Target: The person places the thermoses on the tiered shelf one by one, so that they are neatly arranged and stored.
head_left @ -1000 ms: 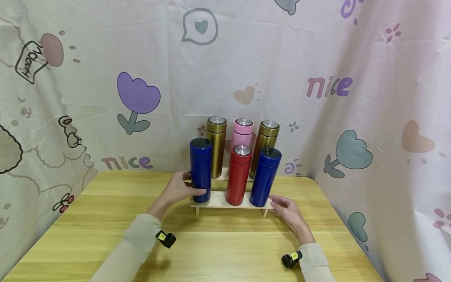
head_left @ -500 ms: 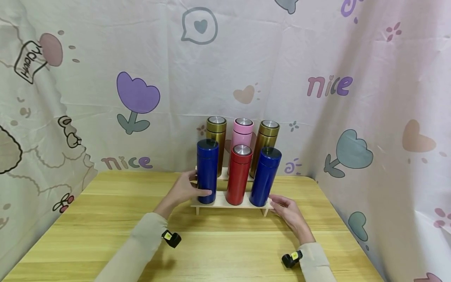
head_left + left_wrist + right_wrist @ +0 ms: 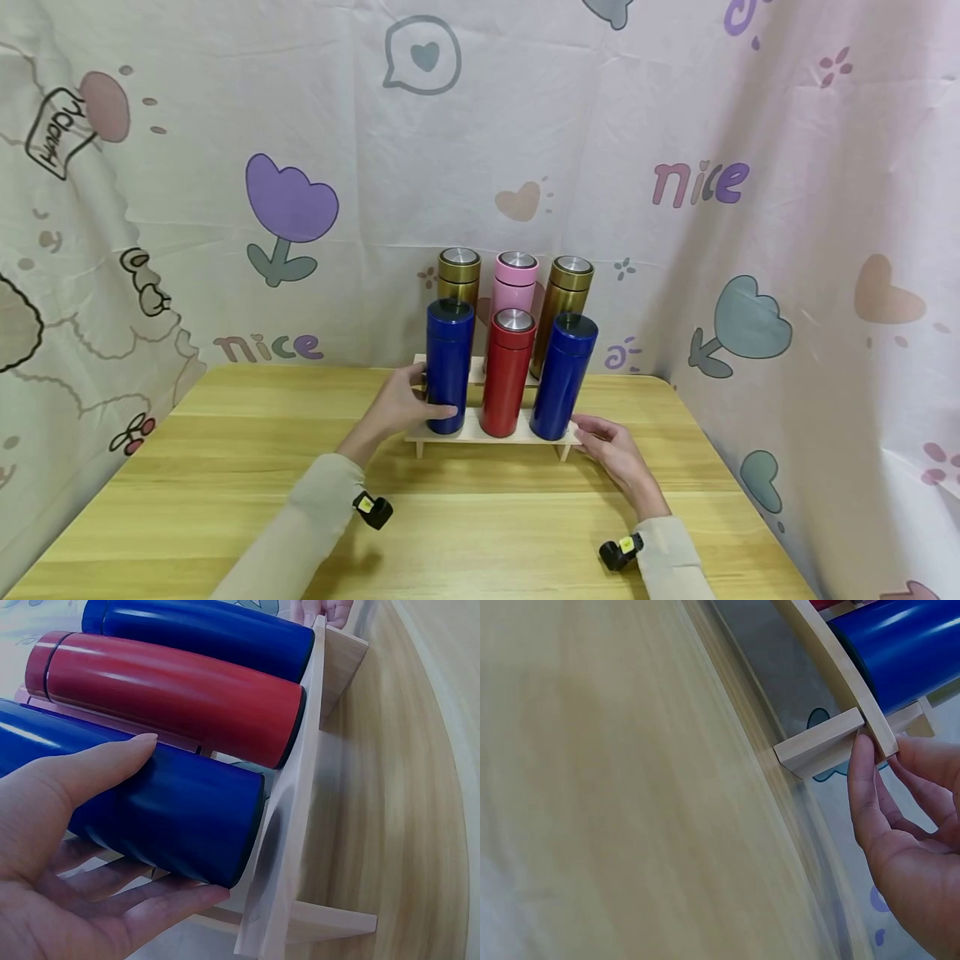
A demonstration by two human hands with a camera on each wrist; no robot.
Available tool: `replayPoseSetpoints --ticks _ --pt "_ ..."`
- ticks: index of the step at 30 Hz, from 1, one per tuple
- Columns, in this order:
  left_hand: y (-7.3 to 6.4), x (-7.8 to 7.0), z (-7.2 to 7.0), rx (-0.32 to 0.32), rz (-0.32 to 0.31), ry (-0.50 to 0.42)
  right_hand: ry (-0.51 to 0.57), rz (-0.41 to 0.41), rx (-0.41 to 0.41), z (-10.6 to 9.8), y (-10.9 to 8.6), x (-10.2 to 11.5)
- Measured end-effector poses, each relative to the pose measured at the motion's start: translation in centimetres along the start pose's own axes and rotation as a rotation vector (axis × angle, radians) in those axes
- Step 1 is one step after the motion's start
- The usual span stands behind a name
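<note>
My left hand (image 3: 397, 406) grips a blue thermos bottle (image 3: 448, 362) around its lower part, thumb in front. In the left wrist view a narrow gap shows between that bottle's base and the wooden rack (image 3: 289, 825). Pinched at the rack's right end (image 3: 881, 739) are the thumb and fingers of my right hand (image 3: 613, 452). A red thermos bottle (image 3: 510, 375) stands mid-row on the front step, and a second blue thermos bottle (image 3: 564, 379) leans slightly at the right. Behind them stand a pink thermos bottle (image 3: 515, 283) and two gold ones, partly hidden.
The two-step rack stands on a wooden table (image 3: 465, 533) near its back edge. A printed curtain (image 3: 420, 167) hangs right behind and along both sides. Each sleeve carries a small black camera at the wrist.
My left hand has carried the blue thermos bottle to the right, over the front step's left end, covering more of the left gold bottle. My right hand has stayed at the rack's end.
</note>
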State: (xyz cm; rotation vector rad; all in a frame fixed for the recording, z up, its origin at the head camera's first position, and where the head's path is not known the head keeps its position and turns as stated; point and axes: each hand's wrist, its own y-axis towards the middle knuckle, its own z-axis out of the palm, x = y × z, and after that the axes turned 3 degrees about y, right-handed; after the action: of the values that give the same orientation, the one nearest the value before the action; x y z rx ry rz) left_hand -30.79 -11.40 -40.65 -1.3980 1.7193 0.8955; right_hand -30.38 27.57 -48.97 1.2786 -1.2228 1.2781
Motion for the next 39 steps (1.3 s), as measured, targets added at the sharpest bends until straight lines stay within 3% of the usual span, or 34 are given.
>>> replayPoseSetpoints --ticks 13,24,39 --pt "-0.2 0.5 0.9 -0.011 0.088 -0.023 -0.023 -0.009 0.007 0.3 0.1 -0.3" --pt "-0.3 1.2 1.4 -0.023 0.079 -0.05 -0.029 -0.034 0.033 0.4 0.0 -0.5" --pt "-0.2 1.6 1.7 -0.046 0.078 -0.011 0.012 -0.044 0.05 0.2 0.6 -0.5"
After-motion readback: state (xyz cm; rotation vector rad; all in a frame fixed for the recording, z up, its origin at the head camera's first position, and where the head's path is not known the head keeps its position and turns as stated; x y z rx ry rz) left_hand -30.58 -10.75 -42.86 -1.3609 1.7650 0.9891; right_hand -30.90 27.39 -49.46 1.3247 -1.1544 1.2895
